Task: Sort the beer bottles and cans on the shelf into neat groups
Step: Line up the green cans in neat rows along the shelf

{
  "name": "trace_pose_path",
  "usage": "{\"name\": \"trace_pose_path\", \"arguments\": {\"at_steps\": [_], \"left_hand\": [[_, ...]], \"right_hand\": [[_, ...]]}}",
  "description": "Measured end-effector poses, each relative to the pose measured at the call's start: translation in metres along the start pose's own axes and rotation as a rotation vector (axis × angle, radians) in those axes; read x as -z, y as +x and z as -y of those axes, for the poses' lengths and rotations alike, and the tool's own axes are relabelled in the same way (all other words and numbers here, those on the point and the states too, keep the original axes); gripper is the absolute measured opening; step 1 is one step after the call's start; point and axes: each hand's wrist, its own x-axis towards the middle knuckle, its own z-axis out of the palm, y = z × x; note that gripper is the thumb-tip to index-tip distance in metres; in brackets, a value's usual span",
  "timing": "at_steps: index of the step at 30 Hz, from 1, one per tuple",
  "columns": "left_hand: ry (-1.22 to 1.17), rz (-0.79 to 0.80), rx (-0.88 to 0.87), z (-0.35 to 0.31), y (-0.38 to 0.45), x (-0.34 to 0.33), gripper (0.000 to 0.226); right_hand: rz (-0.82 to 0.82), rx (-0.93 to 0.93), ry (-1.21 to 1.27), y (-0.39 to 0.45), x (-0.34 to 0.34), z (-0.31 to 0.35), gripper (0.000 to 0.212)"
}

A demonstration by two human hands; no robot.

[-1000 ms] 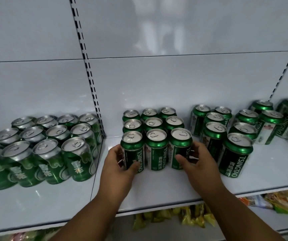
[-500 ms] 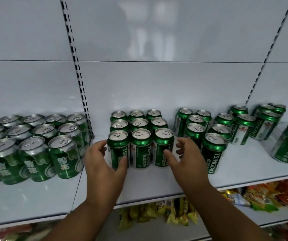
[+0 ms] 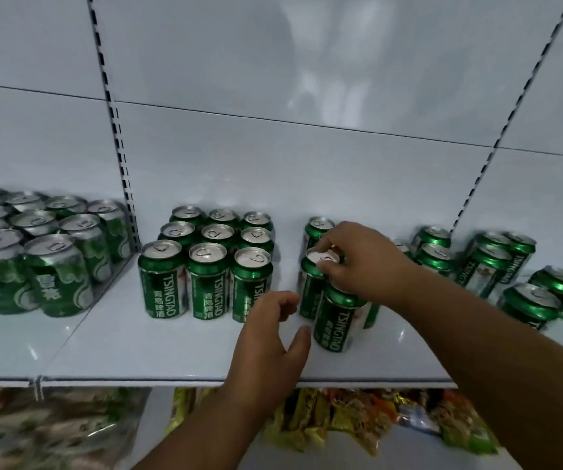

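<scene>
On the white metal shelf [image 3: 171, 351], just right of the squared block, a green aluminium Tsingtao can [image 3: 314, 286], judged rigid, smooth-walled and dentable, is pinched at its rim by the right hand [image 3: 358, 262], while the left hand [image 3: 270, 337] is held loosely spread, empty, beside a nearer can [image 3: 336, 320].

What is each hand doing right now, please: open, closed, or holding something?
Left hand: open, fingers loosely curled, holding nothing, beside the front can.
Right hand: gripping the top of a can behind it.

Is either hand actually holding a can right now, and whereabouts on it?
The right hand grips a green Tsingtao can by its top rim. The left hand holds nothing.
</scene>
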Motion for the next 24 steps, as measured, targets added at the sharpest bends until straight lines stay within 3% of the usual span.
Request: {"name": "trace_pose_path", "arguments": {"at_steps": [6, 14, 21, 24], "left_hand": [[-0.165, 0.039, 0.314, -0.015, 0.005, -0.041, 0.042], [-0.671, -0.054, 0.702, 0.002, 0.03, -0.042, 0.023], [-0.805, -0.077, 0.693, 0.002, 0.05, -0.055, 0.037], [-0.866, -0.053, 0.713, 0.005, 0.059, -0.063, 0.03]], "right_hand": [[0.245, -0.013, -0.106, 0.033, 0.004, -0.013, 0.031], [0.326, 0.06, -0.123, 0.064, -0.001, -0.008, 0.039], [0.213, 0.057, -0.1, 0.098, 0.008, -0.002, 0.046], [0.236, 0.052, -0.133, 0.115, 0.006, -0.005, 0.047]]}}
